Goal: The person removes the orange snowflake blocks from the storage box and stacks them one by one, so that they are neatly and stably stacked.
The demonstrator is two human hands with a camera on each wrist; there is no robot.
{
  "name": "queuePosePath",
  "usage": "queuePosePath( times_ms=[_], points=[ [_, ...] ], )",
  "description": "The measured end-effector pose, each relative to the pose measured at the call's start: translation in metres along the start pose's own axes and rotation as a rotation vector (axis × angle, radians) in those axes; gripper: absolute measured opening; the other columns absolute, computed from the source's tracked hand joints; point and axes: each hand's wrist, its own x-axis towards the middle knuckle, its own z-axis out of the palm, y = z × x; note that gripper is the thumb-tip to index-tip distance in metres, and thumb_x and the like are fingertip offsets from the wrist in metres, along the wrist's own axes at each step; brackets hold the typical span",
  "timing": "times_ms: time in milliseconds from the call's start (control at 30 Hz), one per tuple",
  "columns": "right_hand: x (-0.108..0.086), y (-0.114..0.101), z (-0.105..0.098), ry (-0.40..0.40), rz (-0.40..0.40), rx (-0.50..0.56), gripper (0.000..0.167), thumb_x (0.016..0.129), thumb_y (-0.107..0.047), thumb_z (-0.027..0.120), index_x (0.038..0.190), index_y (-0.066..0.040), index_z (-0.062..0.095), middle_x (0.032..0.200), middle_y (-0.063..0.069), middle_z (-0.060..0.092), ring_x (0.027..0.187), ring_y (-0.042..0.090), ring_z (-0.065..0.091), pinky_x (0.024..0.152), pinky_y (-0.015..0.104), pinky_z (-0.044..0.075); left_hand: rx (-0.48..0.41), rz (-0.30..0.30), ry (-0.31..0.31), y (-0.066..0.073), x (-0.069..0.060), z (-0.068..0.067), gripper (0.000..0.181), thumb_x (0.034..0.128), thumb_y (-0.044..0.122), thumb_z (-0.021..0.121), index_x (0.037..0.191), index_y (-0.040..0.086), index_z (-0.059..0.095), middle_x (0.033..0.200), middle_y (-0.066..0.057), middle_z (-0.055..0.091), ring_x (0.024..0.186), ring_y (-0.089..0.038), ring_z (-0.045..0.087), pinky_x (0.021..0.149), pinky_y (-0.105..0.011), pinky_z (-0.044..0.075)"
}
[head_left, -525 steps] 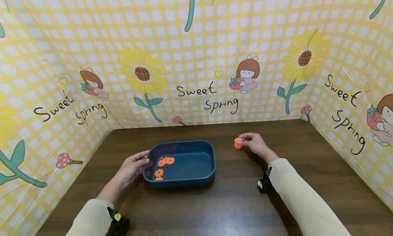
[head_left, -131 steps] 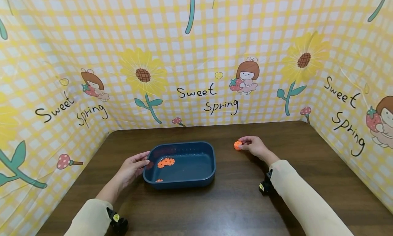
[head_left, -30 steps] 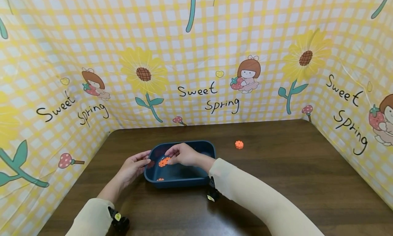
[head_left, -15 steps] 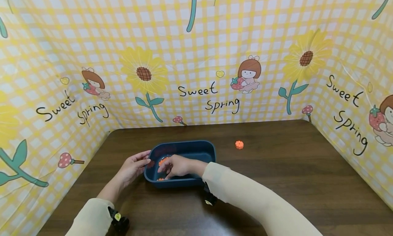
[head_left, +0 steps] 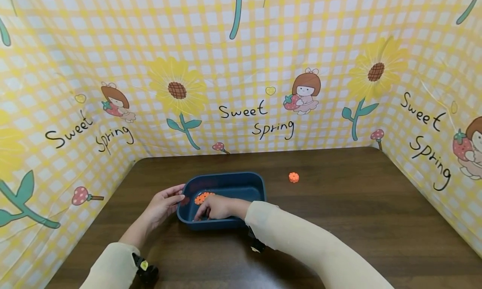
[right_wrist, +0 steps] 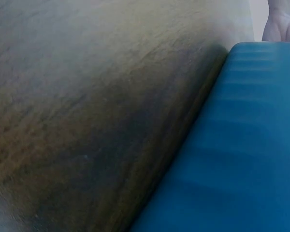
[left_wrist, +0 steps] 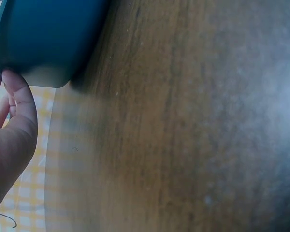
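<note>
A dark blue plastic basin stands on the table, with my left hand holding its left rim, thumb on the edge and fingers outside. In the left wrist view, the left hand's thumb presses against the basin wall. Down inside the basin, my right hand reaches toward the near left corner, fingers bent downward. Its fingertips are partly hidden, so a hold cannot be told. Orange flower-shaped plastic pieces lie on the basin floor just beyond that hand. A small stack of orange flower pieces sits on the table to the right.
The brown wooden table carries the basin and the stack. A yellow checked cloth with printed flowers rises behind it and along both sides. The basin's side wall fills the lower right of the right wrist view.
My right hand has let go of the stack on the table and moved left into the basin, then toward its near left corner. The left hand has kept its hold on the rim.
</note>
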Motion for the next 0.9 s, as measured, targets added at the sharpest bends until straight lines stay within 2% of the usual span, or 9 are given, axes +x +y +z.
queuePosePath(
  times_ms=[267,467,667,900],
  points=[
    [0.0024,0.0010,0.0019,0.021,-0.020,-0.126,0.045,0.083,0.018,0.056,0.107,-0.014,0.077,0.092,-0.012,0.069,0.079,0.006,0.056,0.072,0.015,0.047,0.004,0.003,-0.008,0.0005,-0.0005,0.0001,0.057,0.0969,0.009,0.060,0.146,-0.006,0.035,0.108,-0.008,0.058,0.103,-0.022,0.063,0.088,-0.033,0.052],
    [0.0051,0.0030,0.0031,0.019,-0.011,-0.165,0.042,0.084,0.015,0.058,0.107,-0.015,0.077,0.093,-0.011,0.069,0.081,0.008,0.057,0.074,0.015,0.047,0.010,-0.003,0.007,0.0001,-0.0009,0.0002,0.055,0.0964,0.009,0.061,0.145,-0.005,0.038,0.108,-0.009,0.059,0.102,-0.021,0.064,0.088,-0.033,0.052],
    [0.0014,-0.0003,0.0014,0.029,0.014,-0.193,0.041,0.085,0.014,0.059,0.107,-0.016,0.077,0.097,-0.011,0.070,0.080,0.003,0.056,0.074,0.015,0.047,0.024,-0.005,0.014,-0.0004,-0.0002,0.0007,0.054,0.0967,0.008,0.060,0.145,-0.005,0.039,0.108,-0.009,0.058,0.104,-0.023,0.063,0.088,-0.034,0.052],
    [-0.0026,-0.0006,-0.0016,0.046,0.057,-0.148,0.030,0.089,0.005,0.065,0.104,-0.018,0.078,0.097,-0.013,0.070,0.084,0.001,0.057,0.076,0.017,0.047,0.020,-0.023,0.023,-0.0003,0.0005,0.0007,0.053,0.0965,0.007,0.059,0.145,-0.003,0.040,0.109,-0.009,0.058,0.107,-0.025,0.062,0.089,-0.034,0.052]
  ],
)
